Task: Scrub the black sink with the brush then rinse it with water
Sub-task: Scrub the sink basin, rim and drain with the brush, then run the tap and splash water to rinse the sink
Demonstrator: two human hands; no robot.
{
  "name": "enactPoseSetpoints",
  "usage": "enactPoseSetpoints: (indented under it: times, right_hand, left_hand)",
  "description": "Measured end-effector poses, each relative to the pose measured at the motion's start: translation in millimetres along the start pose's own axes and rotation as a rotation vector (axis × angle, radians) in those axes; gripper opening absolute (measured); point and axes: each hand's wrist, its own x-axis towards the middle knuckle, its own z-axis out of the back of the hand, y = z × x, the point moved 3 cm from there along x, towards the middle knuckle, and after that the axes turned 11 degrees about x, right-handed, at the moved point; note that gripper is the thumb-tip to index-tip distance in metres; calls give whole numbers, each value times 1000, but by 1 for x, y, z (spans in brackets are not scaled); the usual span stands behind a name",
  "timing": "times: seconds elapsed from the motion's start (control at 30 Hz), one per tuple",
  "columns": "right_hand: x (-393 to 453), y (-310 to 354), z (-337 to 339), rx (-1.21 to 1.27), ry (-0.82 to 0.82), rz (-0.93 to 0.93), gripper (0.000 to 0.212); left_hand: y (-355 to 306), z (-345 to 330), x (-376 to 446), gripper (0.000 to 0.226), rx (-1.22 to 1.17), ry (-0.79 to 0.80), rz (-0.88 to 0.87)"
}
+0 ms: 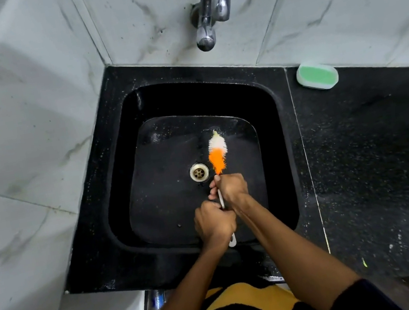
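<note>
The black sink (266,122) is a square basin set in a black speckled counter, with a brass drain (199,173) at its middle. A long brush (217,152) with orange and white bristles lies against the basin floor just right of the drain, its tip pointing toward the back wall. My right hand (231,187) grips the white handle right behind the bristles. My left hand (214,222) grips the handle lower down, near its end at the basin's front wall. The chrome tap (210,9) sticks out of the wall above the basin; no water runs from it.
A green and white soap bar (317,76) sits on the black counter (375,152) at the back right. White marble tiles cover the wall behind and the surface to the left. A yellow and black mat lies on the floor below.
</note>
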Motion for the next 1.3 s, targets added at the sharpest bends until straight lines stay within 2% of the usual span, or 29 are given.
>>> enactPoseSetpoints:
  times: [0.1,0.23,0.37,0.43,0.53,0.63,0.7,0.77,0.87,0.9,0.97,1.03,1.1,1.17,1.2,1.23,1.27,1.3]
  right_hand:
    - [-6,9,-6,-10,11,17,34]
    - [-12,19,-9,-7,70,58,28]
    - [-9,28,0,9,178,-28,25]
    - [-5,31,6,-70,250,-52,26]
    - [-1,48,17,-349,365,-73,19]
    - [8,88,25,-557,395,-37,30]
    - [16,131,20,-455,389,78,27]
    - [23,182,7,-224,409,142,31]
    - [20,254,-22,286,579,40,53]
    - [18,274,-34,495,658,-29,53]
    - [13,302,-56,761,704,-79,39]
    - [17,315,-74,670,585,41,15]
    - [25,315,-87,426,454,185,19]
    - [40,313,-96,55,281,428,8]
    - [42,308,-97,-193,169,560,15]
    - [53,304,-100,-428,72,675,31]
    - [51,299,-101,-524,7,727,44]
    - [59,295,-103,-481,-37,737,51]
  left_hand:
    - [-3,13,-3,15,79,-67,-49]
    - [0,25,1,14,42,-33,-87]
    - [-3,28,12,21,-410,154,-17]
    - [-9,30,12,31,-512,199,11]
    - [-15,33,7,32,-577,184,61]
    - [-12,32,5,27,-628,153,117]
    - [-7,32,4,24,-658,123,143]
    - [0,36,5,23,-656,79,163]
    - [13,45,4,22,-643,15,177]
    - [17,49,2,22,-655,4,183]
    - [23,55,-1,22,-680,-6,188]
    - [29,62,-2,23,-704,-17,190]
    - [36,69,1,23,-712,-27,187]
    - [40,75,5,23,-716,-31,188]
    - [43,77,7,23,-719,-33,190]
    - [45,79,9,24,-717,-34,190]
    - [46,82,11,24,-708,-36,188]
    - [47,84,13,24,-697,-38,187]
